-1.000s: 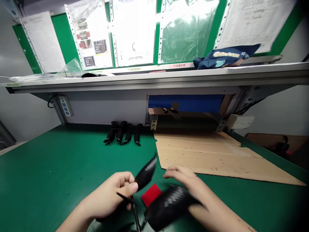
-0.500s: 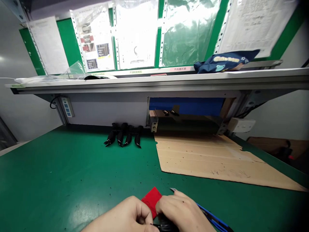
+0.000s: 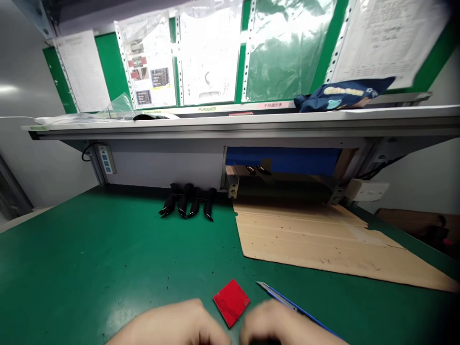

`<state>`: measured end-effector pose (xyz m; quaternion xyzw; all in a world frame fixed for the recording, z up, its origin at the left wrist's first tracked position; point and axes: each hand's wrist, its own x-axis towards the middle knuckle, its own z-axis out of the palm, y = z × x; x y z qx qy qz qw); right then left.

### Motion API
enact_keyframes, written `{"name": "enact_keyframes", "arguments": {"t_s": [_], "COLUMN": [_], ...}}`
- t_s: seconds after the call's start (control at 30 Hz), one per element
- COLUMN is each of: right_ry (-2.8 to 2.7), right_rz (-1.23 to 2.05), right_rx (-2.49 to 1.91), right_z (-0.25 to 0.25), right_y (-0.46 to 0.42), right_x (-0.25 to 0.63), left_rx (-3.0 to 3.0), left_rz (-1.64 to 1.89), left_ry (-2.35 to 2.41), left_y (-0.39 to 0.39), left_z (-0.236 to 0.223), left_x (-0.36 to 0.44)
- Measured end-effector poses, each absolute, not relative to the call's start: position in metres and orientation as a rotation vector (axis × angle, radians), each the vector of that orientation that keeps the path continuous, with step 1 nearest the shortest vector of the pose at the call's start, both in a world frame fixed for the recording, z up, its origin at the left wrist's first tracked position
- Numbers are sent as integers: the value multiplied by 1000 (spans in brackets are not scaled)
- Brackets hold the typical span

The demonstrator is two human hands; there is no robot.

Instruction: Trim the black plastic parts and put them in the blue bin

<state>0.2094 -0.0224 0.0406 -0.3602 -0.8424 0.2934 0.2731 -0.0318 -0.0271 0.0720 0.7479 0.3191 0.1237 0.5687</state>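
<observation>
At the bottom edge my left hand (image 3: 179, 323) is curled, its fingertips cut off by the frame; what it holds is hidden. Close beside it on the right, my right hand (image 3: 276, 321) is blurred and bent inward, closed over a dark piece (image 3: 266, 341) that shows only as a black patch underneath. Just beyond both hands, a red square pad (image 3: 232, 303) with dark marks lies on the green bench top. A blue utility knife (image 3: 283, 299) with its blade out lies slantwise behind my right hand, partly covered by the wrist.
Several glossy black curved parts (image 3: 187, 200) rest at the back of the bench (image 3: 118, 249). Flat cardboard (image 3: 305, 239) covers the right side, before an opening under a blue strip (image 3: 280, 160). Overhead runs a shelf (image 3: 215, 127) with a dark blue pouch (image 3: 345, 94).
Both hands have dropped lower towards the frame's bottom edge, uncovering the red pad and more of the knife. The black glossy piece between them has mostly left view. The view has shifted slightly.
</observation>
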Motion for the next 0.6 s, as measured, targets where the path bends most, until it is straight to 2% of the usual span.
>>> {"name": "enact_keyframes", "arguments": {"t_s": [0.13, 0.23, 0.43, 0.6], "right_ry": [-1676, -1640, -2103, -2188], "right_rz": [674, 630, 248, 290], "right_rx": [-1340, -1363, -1378, -1348], "right_z": [49, 45, 19, 22], "right_y": [0, 3, -4, 2], "right_x": [215, 214, 207, 214], "left_rx": [1301, 1074, 749, 370], "left_rz": [845, 1135, 1032, 887], "left_ry": [1030, 1051, 686, 550], "left_y": [-18, -14, -13, -15], "left_z": [62, 44, 10, 6], "left_x": [-23, -10, 7, 4]}}
